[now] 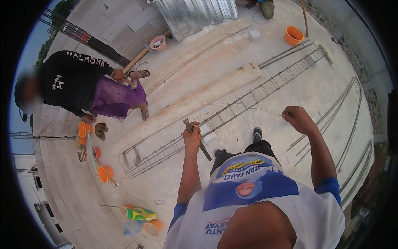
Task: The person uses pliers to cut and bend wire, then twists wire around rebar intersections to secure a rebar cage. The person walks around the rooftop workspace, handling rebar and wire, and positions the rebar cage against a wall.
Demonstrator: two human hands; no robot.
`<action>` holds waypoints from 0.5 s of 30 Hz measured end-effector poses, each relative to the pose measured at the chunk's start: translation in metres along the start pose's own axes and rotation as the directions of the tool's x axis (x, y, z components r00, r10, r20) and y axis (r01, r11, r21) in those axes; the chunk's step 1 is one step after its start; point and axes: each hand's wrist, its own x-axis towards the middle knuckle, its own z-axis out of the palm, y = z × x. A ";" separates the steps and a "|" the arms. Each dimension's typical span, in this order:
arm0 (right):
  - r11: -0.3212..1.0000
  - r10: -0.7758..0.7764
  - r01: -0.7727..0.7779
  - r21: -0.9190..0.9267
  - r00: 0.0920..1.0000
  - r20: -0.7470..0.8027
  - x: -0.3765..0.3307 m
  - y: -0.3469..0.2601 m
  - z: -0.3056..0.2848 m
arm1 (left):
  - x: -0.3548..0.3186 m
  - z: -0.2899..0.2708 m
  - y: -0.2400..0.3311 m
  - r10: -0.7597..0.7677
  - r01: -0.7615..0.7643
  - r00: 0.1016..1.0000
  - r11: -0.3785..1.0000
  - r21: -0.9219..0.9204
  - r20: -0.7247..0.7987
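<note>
Left hand (192, 136) clamps a hammer-like tool (205, 150); right hand (299, 120) pinches binding wire (265, 111): keep it straight over the rebar cage (233, 112), inside the floor's (236, 140) edges.

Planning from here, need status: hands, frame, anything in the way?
Left hand gripping hammer-like tool. Right hand pinching thin wire. Ladder-like rebar frame laid out ahead. Possible obstacles: plank beyond frame, bent rods right.

Black-sweatshirted co-worker (72, 79), face blurred, long dark metal tool (205, 150) partly hidden by left hand (192, 135), thin pale wire (265, 111) too fine to trace
</note>
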 end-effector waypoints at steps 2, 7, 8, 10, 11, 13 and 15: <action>0.998 0.002 -0.004 0.056 1.000 0.031 -0.012 -0.006 -0.003 | 0.003 0.010 0.006 0.083 -0.082 0.996 0.993 0.081 -0.016; 0.992 -0.040 0.030 0.119 0.996 0.084 -0.027 -0.018 -0.011 | 0.008 0.015 0.025 0.115 -0.114 0.993 0.984 0.135 -0.001; 0.992 -0.037 0.027 0.122 0.996 0.079 -0.028 -0.017 -0.009 | 0.007 0.017 0.026 0.091 -0.086 0.995 0.986 0.144 -0.032; 0.992 -0.038 0.031 0.126 0.998 0.059 -0.034 -0.011 -0.005 | 0.008 0.012 0.022 0.091 -0.077 0.986 0.992 0.104 -0.138; 0.994 -0.041 0.036 0.103 0.998 0.051 -0.035 -0.010 -0.004 | 0.014 0.005 0.008 0.105 -0.094 0.972 0.994 0.058 -0.211; 0.995 -0.028 0.025 0.096 0.999 0.036 -0.039 -0.011 -0.004 | 0.023 -0.007 -0.009 0.114 -0.117 0.930 0.993 0.011 -0.350; 0.995 0.002 -0.005 0.099 0.999 0.035 -0.043 -0.012 -0.003 | 0.030 -0.025 -0.020 -0.005 -0.070 0.944 0.974 -0.215 -0.329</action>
